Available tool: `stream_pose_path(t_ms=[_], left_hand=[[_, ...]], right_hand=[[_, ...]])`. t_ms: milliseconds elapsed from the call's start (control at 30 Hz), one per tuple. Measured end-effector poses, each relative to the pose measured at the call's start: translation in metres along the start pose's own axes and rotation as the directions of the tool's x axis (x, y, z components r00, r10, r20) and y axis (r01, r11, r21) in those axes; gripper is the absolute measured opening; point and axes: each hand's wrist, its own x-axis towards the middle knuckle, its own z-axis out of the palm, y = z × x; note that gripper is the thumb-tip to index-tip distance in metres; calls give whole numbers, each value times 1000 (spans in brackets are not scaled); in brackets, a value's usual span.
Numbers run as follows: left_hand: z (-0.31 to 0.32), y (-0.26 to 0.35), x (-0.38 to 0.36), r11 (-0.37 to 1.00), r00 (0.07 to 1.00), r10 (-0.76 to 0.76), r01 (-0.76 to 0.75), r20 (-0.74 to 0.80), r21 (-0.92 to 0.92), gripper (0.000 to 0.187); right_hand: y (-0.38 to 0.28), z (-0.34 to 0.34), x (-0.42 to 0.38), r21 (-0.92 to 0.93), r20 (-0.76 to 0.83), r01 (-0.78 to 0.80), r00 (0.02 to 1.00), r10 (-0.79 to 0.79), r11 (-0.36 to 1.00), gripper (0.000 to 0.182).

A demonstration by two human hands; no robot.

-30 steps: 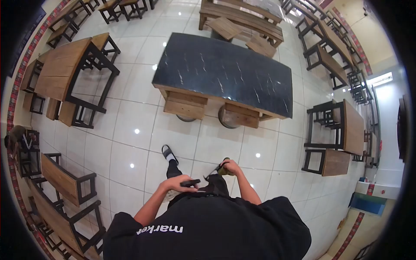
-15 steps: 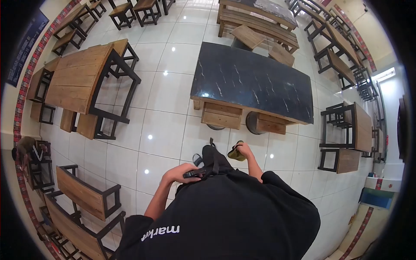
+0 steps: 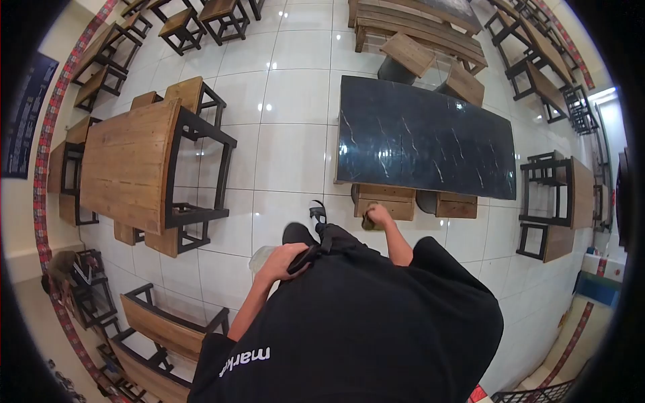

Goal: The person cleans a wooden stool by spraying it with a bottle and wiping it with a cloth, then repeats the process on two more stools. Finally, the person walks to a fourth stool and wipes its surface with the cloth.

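My left hand (image 3: pixel 282 260) is closed at my waist around a clear bottle (image 3: pixel 259 258) with a dark top; its translucent body shows on the left of the hand, partly hidden by it. Out in front of me my right hand (image 3: pixel 380 214) is closed on a bunched olive-brown cloth (image 3: pixel 368 223). The cloth hangs below the fingers, close to the wooden stool (image 3: pixel 396 202) at the near side of the black marble-patterned table (image 3: pixel 426 138).
A wooden table (image 3: pixel 127 168) with stools stands on the left. Benches (image 3: pixel 158 321) are at lower left, and another table (image 3: pixel 581 191) is on the right. White tiled floor (image 3: pixel 289 154) runs between the tables. A blue basin (image 3: pixel 598 290) is at far right.
I have stepped forward, and the black table now lies further right in view. The cloth hand has come nearer the stools. The bottle's translucent body now shows beside my left hand.
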Motion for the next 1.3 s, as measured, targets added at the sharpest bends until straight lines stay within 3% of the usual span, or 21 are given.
stream_pose_path(t_ms=[100,233,300,467,567,633,667,700,767,800,833,900,933,967,1033,1100,1133,1167,1233,1267,1300], left_hand=[[-38,0,33,997,997,25,-30,-72,-74,24],[-100,-41,89,986,986,151,-145,70,-87,23],[-145,-60,115,955,968,214,-180,129,-235,24],[-270,-83,165,963,947,192,-131,258,-236,21],[-319,-96,204,960,937,247,-201,246,-196,20],[-350,-111,238,915,916,263,-137,304,-379,21],[-374,-113,258,953,868,129,24,479,-301,23],[-388,-114,276,958,856,134,17,500,-286,23],[-409,-117,316,914,793,351,-176,498,-365,25],[-412,-130,336,915,769,369,-201,522,-350,27],[-422,-137,360,916,750,372,-202,547,-347,27],[-438,-146,414,964,703,255,-243,664,-113,29],[-449,-148,442,963,672,237,-256,701,-80,24],[-460,-156,471,962,665,236,-263,709,-73,24],[-475,-164,511,912,880,405,-367,250,-185,22],[-502,-145,582,979,776,175,-73,606,-189,23],[-500,-143,601,971,816,230,-153,530,-184,22],[-496,-140,621,985,830,160,-98,535,-143,22],[-456,-204,672,849,770,497,-527,401,-41,22],[-449,-225,689,850,761,495,-525,418,-51,22],[-451,-224,707,835,658,470,-547,588,-56,22]], right_hand=[[-68,-9,57,105,-94,111,990,-101,988,30],[-175,-54,72,215,-71,57,997,-43,975,31],[-198,-61,88,186,-90,88,993,-72,979,31],[-180,-41,158,258,-227,-55,967,116,965,31],[-203,-48,182,163,-185,-202,955,230,966,31],[-224,-61,180,261,-234,-194,938,257,946,31],[-236,-66,184,344,-263,-213,913,311,915,31],[-243,-68,194,369,-272,-213,906,325,905,31],[-240,-66,218,466,-262,-247,878,399,849,30],[-246,-66,227,495,-351,-206,842,411,844,27],[-249,-64,237,518,-352,-212,830,433,828,27],[-246,-71,261,596,-398,-223,752,525,771,26],[-240,-77,275,618,-271,-308,780,564,724,28],[-236,-92,295,628,-273,-303,777,567,717,28],[-243,-105,311,591,-324,-301,761,562,748,28],[-254,-145,334,645,-268,-353,727,632,678,28],[-257,-157,346,626,-330,-308,727,602,716,27],[-258,-169,355,603,-391,-267,723,570,752,26],[-276,-214,368,642,-404,-241,701,588,728,25],[-286,-227,370,671,-424,-205,683,596,712,24],[-292,-234,374,683,-418,-212,672,611,699,24]])
